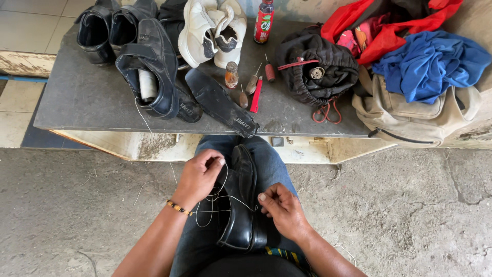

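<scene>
Head view: stitching step in hand, black shoe (242, 205) resting on the person's lap below the bench (92, 97), left hand (199, 176) pinching white thread (218, 197), right hand (283, 208) apparently pinched at the shoe's edge; drawing the loop taut likely calls for steady tension.

The bench (92, 97) stands before the person's knees. On it, from left: a shoe (148, 66) with a thread spool (147, 83) inside, a small bottle (231, 75), awls (254, 84), a drawstring bag (318, 66), then a backpack (415, 115) at its right end, cloth (428, 61) on top.
</scene>
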